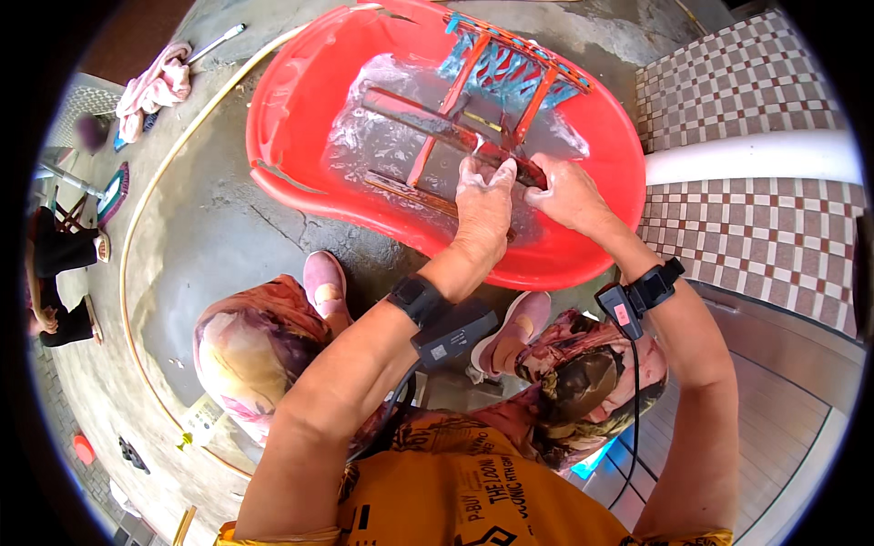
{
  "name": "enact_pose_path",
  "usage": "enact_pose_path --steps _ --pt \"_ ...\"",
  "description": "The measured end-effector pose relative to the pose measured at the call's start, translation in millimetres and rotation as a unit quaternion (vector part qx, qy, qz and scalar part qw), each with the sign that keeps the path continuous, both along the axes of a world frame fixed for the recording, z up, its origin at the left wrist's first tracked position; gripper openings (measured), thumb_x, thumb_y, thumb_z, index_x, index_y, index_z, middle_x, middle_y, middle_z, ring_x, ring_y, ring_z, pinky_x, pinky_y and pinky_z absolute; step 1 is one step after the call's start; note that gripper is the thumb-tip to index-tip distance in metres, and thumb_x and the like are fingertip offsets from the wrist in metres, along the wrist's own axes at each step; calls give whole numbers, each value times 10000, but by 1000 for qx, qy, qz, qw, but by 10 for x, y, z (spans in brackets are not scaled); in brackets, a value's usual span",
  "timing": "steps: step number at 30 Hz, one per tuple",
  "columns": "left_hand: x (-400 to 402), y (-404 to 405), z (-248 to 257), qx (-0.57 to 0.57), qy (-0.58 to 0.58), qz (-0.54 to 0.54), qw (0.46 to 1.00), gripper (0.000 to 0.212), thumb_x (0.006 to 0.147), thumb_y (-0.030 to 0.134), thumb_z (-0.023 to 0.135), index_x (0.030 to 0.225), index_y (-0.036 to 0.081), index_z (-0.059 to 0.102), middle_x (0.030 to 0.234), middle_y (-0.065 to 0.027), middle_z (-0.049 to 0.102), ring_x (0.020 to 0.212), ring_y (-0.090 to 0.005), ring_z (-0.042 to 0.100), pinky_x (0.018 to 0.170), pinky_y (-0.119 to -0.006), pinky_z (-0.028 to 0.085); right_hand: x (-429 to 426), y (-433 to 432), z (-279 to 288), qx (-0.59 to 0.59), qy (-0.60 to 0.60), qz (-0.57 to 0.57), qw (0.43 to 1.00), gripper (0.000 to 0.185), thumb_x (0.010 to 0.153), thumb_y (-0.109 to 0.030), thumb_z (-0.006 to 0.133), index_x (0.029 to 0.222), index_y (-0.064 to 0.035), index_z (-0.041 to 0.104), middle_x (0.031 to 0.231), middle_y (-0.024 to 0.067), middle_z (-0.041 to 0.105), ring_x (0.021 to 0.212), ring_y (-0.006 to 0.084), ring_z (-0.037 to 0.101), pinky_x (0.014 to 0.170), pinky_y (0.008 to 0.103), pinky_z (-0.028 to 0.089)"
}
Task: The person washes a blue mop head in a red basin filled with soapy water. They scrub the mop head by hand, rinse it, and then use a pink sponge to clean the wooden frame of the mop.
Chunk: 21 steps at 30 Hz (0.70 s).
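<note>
A red plastic tub with foamy water stands before me. In it rests what looks like a folding stool, with reddish wooden legs and blue woven strapping along its far side. My left hand has its fingers closed around a dark red wooden bar of that frame, with white suds by the fingertips. My right hand grips the same bar near its right end. Below my left hand, another wooden bar slants close to the tub's near wall. Palms and some fingertips are hidden.
A pale hose curves over the wet concrete floor. At right, a white pipe crosses a tiled wall. A plastic bottle lies by my knee. A pink cloth and a seated person are at left.
</note>
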<state>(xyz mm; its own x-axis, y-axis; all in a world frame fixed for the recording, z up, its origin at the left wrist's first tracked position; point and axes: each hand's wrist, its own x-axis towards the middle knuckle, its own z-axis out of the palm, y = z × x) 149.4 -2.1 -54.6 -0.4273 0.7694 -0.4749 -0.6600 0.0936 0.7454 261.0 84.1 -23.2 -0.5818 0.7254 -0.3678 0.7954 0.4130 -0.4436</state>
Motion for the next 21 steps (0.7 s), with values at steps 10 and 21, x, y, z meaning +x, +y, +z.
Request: enact_pose_path --steps 10,21 --pt "-223 106 156 92 -53 -3 994 212 854 111 678 950 57 497 847 -6 545 742 -87 500 695 -233 430 -84 -29 474 11 64 -24 998 435 698 -290 680 1056 -48 629 814 180 660 776 320 649 724 404 500" --pt "-721 432 310 -8 24 6 1000 583 900 583 475 872 14 598 706 -83 591 620 -191 592 573 -343 516 -288 54 463 -106 86 -75 988 335 722 -267 687 851 33 612 573 56 570 455 151 565 429 307 460"
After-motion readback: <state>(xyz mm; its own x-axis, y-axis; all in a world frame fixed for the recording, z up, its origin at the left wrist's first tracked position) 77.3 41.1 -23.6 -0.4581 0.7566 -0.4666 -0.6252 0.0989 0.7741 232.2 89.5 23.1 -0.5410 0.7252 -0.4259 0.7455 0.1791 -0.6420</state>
